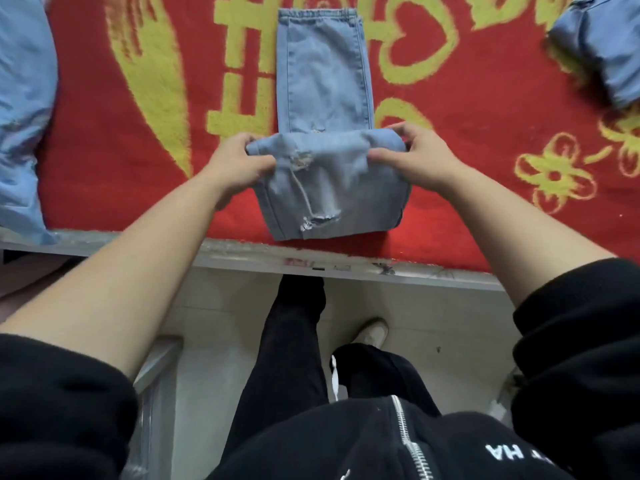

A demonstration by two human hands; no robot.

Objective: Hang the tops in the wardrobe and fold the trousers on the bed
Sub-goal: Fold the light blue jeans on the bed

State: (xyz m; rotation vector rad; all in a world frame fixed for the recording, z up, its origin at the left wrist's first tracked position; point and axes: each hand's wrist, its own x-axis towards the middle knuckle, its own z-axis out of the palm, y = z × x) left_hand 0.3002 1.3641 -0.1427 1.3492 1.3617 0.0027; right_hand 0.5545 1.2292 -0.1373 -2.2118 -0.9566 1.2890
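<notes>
a red blanket [467, 133] with yellow hearts and flowers covered the bed, reaching the pale metal bed rail [242, 258] at the near edge. on it, in the middle, lay the light blue ripped jeans [322, 74], stretched away from the person, with their near part doubled over into a raised fold just short of the rail. a pale blue garment [20, 116] lay crumpled along the left side of the blanket, well apart from the jeans, and a bundle of blue denim [602, 46] sat at the far right corner. the left hand [235, 164] gripped the left end of the fold, fingers curled round the cloth and thumb on top. the right hand [422, 161] pinched the right end, thumb on the near side and fingers bent over the far side. below the rail, a white shoe [374, 332] stood on the pale floor.
</notes>
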